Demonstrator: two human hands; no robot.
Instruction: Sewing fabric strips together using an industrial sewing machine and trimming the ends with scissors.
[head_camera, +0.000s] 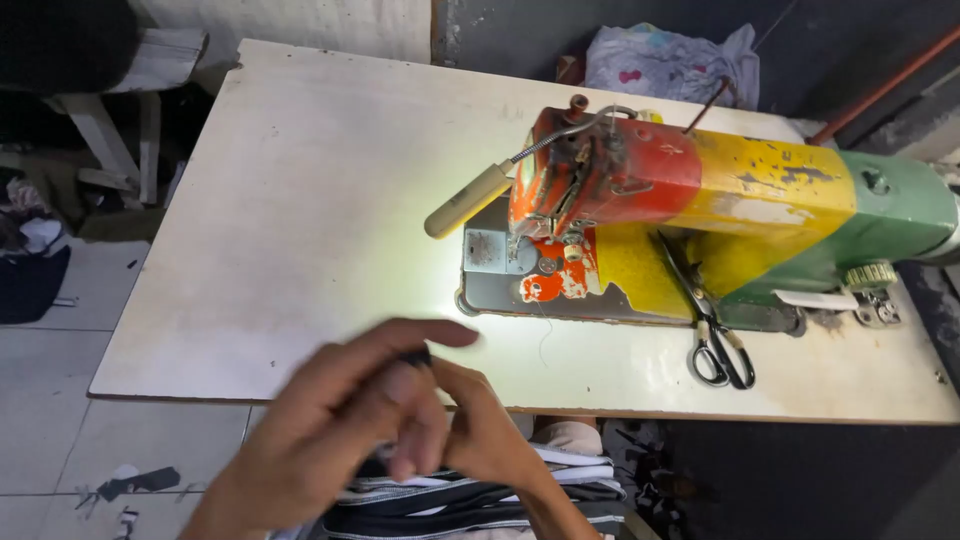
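Both hands met low in the view, near the person's body. The left hand (320, 430) lay uppermost, its fingers (420, 335) stretched out to the right and blurred. The right hand (480, 430) pressed against it from the right, its fingers curled inward in a pinch.

A small black piece (418, 355), too blurred to tell its kind, shows between the fingertips of the left hand (330, 430) and the right hand (480, 430), just in front of the near edge of the table. Only a short dark end of it is visible; the fingers cover the rest. Below the hands lies a stack of dark navy and white striped fabric pieces (480, 495), folded or layered flat, their pale stitched edges running roughly left to right. The stack rests low in the view, and both hands overlap its upper part. Whether the black piece belongs to the stack cannot be told.
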